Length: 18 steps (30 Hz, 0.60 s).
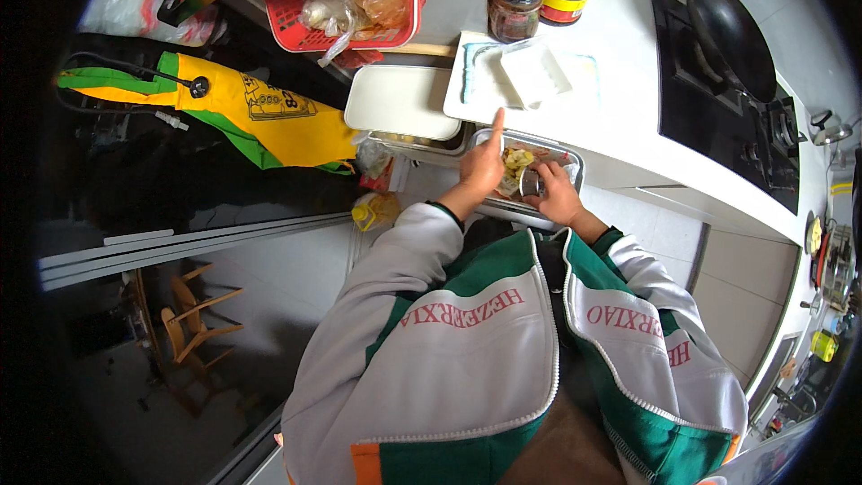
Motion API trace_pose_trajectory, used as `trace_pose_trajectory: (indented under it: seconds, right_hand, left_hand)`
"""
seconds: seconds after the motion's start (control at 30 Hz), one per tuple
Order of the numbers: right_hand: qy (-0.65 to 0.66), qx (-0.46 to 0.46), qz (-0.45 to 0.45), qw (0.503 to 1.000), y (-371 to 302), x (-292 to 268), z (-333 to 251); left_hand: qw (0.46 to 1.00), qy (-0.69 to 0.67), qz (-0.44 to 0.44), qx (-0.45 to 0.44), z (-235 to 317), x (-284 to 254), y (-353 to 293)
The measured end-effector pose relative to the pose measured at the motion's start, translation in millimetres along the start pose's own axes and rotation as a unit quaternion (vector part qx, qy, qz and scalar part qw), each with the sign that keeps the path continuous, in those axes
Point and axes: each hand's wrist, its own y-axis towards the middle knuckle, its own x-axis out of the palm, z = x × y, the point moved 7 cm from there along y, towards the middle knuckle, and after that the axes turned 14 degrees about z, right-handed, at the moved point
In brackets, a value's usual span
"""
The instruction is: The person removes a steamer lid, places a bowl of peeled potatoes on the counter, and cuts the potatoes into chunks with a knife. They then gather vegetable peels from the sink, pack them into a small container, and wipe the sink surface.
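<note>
My right hand (557, 193) reaches into an open bin (580, 171) of food scraps, its fingers curled round a small round cup (530, 183) that is partly hidden by them. Yellowish and reddish scraps (514, 164) lie beside the cup. At the bin's left side is my left hand (483, 166), index finger stretched toward the counter and the other fingers bent. It shows nothing in its grasp. A white rectangular container (536, 74) lies on a white tray (458, 94) just beyond the bin.
A pale lid (400, 101) covers a second bin on the left. Jars (516, 4) and a red basket (419, 0) with bagged items stand farther back. Right, a black wok (732, 36) rests on the stove (673, 81). A yellow-green bag (278, 121) and a yellow-capped bottle (364, 216) are left.
</note>
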Motion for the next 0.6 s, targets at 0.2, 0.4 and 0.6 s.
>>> trace_pose_trajectory:
  seconds: [0.2,0.4,0.6]
  right_hand:
    - [0.015,-0.023,0.004,1.000,0.8,-2.7,-2.4]
    - [0.019,0.007,0.008,1.000,-1.6,-9.2,3.9]
    - [0.028,-0.004,-0.008,1.000,7.1,-6.2,1.8]
  left_hand:
    - [0.993,0.037,0.009,0.114,3.9,-0.3,2.5]
    - [0.999,0.023,-0.008,0.039,-16.1,-10.6,3.5]
    - [0.990,-0.034,0.006,0.139,25.3,2.3,-6.5]
